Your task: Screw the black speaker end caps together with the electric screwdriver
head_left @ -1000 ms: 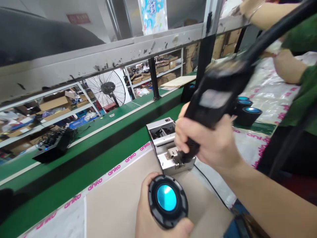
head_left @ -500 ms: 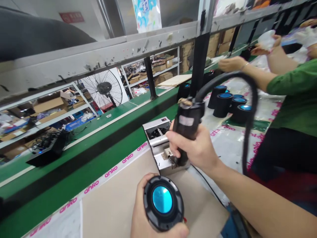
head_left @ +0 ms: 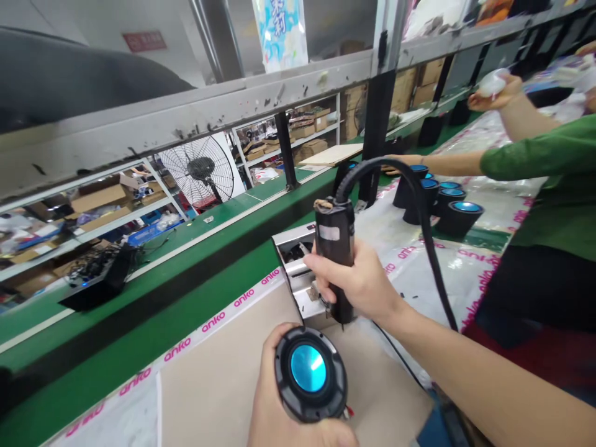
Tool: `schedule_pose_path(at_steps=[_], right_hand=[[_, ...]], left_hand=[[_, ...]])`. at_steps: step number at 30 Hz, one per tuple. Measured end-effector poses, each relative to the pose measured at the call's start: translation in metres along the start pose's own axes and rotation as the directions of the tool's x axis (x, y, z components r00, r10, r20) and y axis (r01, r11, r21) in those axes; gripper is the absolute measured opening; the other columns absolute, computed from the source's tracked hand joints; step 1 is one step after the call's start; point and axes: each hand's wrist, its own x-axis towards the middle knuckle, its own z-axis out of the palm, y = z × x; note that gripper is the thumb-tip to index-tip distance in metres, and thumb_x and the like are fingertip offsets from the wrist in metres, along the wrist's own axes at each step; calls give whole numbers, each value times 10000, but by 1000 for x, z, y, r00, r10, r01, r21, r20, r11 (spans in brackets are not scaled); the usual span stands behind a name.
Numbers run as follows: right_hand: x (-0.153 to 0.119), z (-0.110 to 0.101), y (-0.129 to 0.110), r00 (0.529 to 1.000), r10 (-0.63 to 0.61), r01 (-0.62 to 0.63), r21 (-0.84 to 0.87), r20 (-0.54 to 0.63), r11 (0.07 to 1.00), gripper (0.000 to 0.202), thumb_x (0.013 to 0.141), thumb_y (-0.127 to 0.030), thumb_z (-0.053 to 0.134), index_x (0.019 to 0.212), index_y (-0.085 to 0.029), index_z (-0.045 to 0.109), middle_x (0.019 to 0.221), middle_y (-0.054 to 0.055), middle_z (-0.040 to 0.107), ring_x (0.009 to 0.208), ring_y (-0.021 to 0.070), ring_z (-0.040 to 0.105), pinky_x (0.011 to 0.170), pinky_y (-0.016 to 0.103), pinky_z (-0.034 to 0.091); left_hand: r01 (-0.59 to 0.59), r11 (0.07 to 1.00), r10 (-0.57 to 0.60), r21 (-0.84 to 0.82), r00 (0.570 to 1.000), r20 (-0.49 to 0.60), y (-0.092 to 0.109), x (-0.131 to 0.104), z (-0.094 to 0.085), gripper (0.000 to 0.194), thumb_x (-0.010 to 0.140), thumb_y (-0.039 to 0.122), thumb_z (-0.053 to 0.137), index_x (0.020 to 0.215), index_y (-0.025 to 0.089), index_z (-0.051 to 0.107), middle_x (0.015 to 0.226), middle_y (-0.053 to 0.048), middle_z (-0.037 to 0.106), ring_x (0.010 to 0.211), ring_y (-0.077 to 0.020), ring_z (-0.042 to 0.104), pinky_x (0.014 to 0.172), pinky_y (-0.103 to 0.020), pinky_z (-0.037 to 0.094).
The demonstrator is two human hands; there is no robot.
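My left hand (head_left: 274, 397) is wrapped round a round black speaker (head_left: 286, 372) with a shiny blue centre, its face turned up toward me. A small red bit, perhaps a wire end, shows at its lower right edge. My right hand (head_left: 367, 279) grips a black electric screwdriver (head_left: 336, 248) upright, its thick cable (head_left: 421, 211) looping up and to the right. The tool's tip is above the speaker's far side, apart from it. Just behind the tool stands a metal screw feeder (head_left: 293, 239), partly hidden by my hand and the screwdriver.
A cardboard sheet (head_left: 223, 372) lies under my hands. Several black cylinders with blue tops (head_left: 459, 217) stand at the right, beside a co-worker's green sleeve (head_left: 521, 161). A green conveyor belt (head_left: 195, 279) runs along the left, with a metal frame beam (head_left: 186, 118) above it.
The screwdriver in my right hand has moved left and stands more upright. The speaker stays in my left hand. A co-worker's hand has reached down near the cylinders.
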Motion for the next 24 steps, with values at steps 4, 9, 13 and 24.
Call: schedule_pose_path(at_steps=[4,9,13,24], right_hand=[[-12,8,-40,990,-129,133,105,-51,986,360,824,-423,884,782,-196,608,537,-40,543,376,115,493,401,246,459],[-27,39,-100,988,-155,151,211,5,966,418,773,-471,938,754,-218,606,515,-39,516,333,124,459,353,250,423],[-42,58,-102,965,-92,46,184,247,982,543,726,-707,868,753,-233,604,499,-1,485,347,204,466,295,336,403],[-48,77,-90,933,123,-152,60,338,987,355,714,-410,799,698,-250,483,458,-52,485,321,172,455,316,289,402]], left_hand=[[-85,996,85,30,996,12,-14,6,-14,1326,121,564,1070,1306,224,580,1212,-96,729,1165,-364,703,1085,-400,539],[-145,989,140,23,979,149,-20,14,-21,1318,149,465,1100,1316,237,530,1240,-110,722,1120,-345,715,988,-378,580],[-239,970,243,-47,951,189,-8,11,-9,1168,302,714,1005,1242,205,533,1168,-174,756,1042,-365,746,913,-425,598],[-210,975,194,77,966,170,-4,17,-22,947,379,486,1088,1228,274,726,831,-58,787,863,-400,793,668,-502,694]])
